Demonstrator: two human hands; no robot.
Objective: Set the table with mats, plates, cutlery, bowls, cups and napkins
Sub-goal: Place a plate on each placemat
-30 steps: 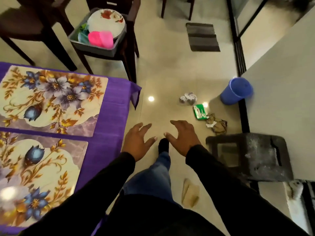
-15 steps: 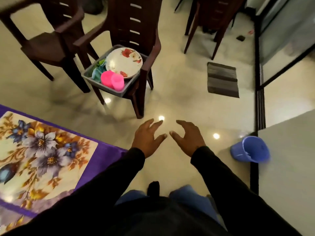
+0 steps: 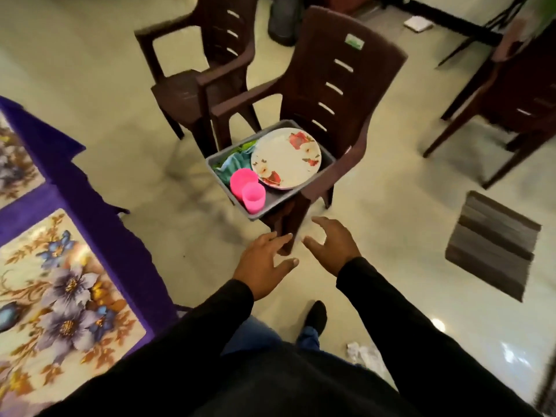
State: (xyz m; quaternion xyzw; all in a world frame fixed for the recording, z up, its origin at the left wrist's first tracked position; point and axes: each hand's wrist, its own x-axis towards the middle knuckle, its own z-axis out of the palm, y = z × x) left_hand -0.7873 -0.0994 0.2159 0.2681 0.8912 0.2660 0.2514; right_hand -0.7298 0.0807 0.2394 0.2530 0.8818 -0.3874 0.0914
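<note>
Now both my hands, left hand (image 3: 264,263) and right hand (image 3: 334,246), hang empty and spread below the frame-centre tray (image 3: 258,216), where the stiff, slick, breakable plate (image 3: 285,158) wants gripping by opposite rims.

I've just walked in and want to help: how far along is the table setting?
Done: floral mats lie on the purple cloth. In hand: nothing; left hand and right hand are open. Left: plate and pink cups, in the grey tub.
</note>
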